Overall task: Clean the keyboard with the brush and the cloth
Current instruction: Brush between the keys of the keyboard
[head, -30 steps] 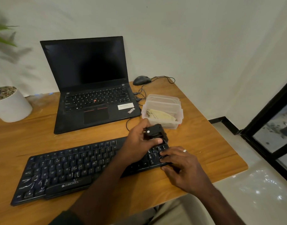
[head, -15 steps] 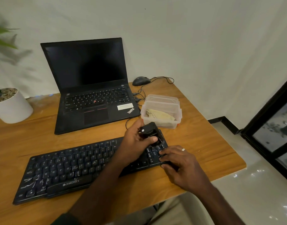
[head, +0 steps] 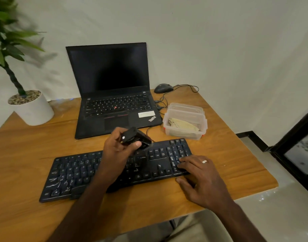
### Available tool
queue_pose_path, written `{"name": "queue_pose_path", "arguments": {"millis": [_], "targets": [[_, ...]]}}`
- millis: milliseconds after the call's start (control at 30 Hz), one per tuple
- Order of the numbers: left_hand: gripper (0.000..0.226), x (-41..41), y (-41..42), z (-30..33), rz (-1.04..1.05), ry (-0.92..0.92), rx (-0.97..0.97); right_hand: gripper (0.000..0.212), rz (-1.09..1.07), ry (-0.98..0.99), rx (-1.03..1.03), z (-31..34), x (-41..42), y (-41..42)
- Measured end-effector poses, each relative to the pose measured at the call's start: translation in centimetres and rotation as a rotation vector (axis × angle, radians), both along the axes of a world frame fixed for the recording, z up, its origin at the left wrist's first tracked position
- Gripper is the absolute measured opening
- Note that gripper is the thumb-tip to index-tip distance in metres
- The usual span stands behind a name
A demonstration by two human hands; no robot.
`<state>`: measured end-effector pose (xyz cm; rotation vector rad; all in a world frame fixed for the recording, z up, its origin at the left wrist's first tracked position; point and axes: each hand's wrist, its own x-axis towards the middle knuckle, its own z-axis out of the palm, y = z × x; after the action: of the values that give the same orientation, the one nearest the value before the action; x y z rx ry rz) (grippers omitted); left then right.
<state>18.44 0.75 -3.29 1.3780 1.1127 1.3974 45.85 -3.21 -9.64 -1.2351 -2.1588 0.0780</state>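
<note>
Head view, the only one here. A wooden bench with a warm, smooth grain is seen from above, and it's pretty crowded. At the back an open black laptop is propped with its screen dark, a red dot set in the middle of its keys. Just right of it a dark rounded mouse is parked near the wall, with its thin cable looped loosely over the wood. A clear plastic box with clip lids is placed right of the laptop, and a crumpled beige cloth is kept inside it. Far left, a white round pot topped with pebbles is set, with a leafy green plant rising from it.

The long black keyboard is laid flat across the front of the bench, slightly angled, with matte keys and pale lettering. Its middle is blocked by the left forearm. A small black brush, chunky and boxy, is gripped in the left hand, fingers curled round it, held just above the top row of the keyboard. The bristle end is blurred, so contact with the keys can't be told. The right hand is rested on the keyboard's right end, fingers fairly straight over the number pad, a pale ring worn on one finger.
</note>
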Motion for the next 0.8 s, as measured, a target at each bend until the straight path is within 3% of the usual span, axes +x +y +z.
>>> {"name": "queue_pose_path", "arguments": {"millis": [300,533,800], "targets": [[0.028,-10.5,-5.4,0.0,0.312,-0.053,0.026,0.066,0.127,-0.247,-0.100,0.4,-10.8,0.1],[0.027,-16.8,-8.8,-0.7,0.395,0.006,-0.004,0.054,0.171,-0.199,-0.122,-0.1,-8.3,0.9],[0.030,-20.0,-10.1,-1.4,0.329,0.098,-0.031,0.053,0.158,-0.200,-0.129,0.2,-7.2,0.9]]}}
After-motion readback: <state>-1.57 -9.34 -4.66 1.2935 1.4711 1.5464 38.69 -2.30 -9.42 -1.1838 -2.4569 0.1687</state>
